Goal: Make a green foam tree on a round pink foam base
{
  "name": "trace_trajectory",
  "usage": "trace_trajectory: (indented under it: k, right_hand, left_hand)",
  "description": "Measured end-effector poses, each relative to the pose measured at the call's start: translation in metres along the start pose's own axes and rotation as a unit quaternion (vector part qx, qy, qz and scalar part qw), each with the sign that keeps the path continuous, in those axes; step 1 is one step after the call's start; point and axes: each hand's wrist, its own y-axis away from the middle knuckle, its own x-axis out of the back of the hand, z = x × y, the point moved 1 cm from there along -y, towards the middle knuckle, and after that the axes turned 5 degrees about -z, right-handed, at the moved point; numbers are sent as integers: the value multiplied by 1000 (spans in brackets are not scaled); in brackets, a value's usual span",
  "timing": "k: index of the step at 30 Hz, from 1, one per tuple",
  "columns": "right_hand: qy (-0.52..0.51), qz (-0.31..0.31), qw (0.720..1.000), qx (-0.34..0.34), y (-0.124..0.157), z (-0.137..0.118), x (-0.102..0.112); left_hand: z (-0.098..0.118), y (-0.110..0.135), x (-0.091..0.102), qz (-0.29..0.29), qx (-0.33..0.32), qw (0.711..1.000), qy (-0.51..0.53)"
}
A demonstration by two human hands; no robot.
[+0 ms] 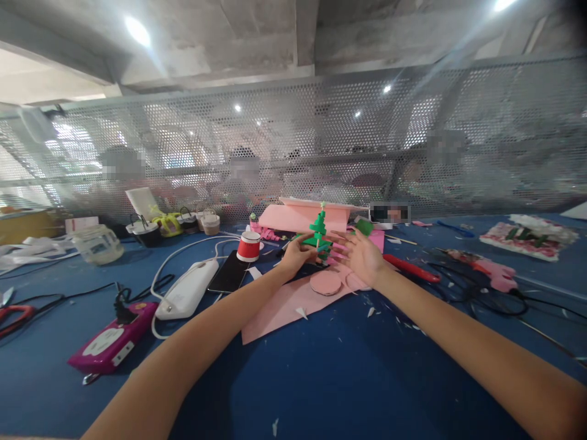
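A small green tiered paper tree (pixel 318 227) with a pale tip stands upright between my hands at the table's middle. My left hand (pixel 297 255) is closed around its lower part, thumb and fingers at the thin stem. Close on the other side, my right hand (pixel 361 255) has its fingers spread, palm turned towards the tree. Whether its fingertips touch the green paper I cannot tell. Below the hands, a round pink disc (pixel 326 282) lies on a pink sheet (pixel 275 313). A red and white paper cup (pixel 248 247) stands to the left of my left hand.
Left are a black phone (pixel 229 272), a white power strip (pixel 187 289), a magenta power adapter (pixel 112 338) and cables. A red-handled tool (pixel 411 268) and a pink glue gun (pixel 498 275) lie right. Behind are folded pink sheets (pixel 302 217) and a perforated metal screen (pixel 293 140).
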Motion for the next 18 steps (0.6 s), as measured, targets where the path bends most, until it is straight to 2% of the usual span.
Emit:
trace_trajectory:
  k: [18]
  right_hand:
    - [-18, -39, 999, 21, 5, -3, -2]
  left_hand:
    - [-1, 0, 1, -12, 0, 1000, -6]
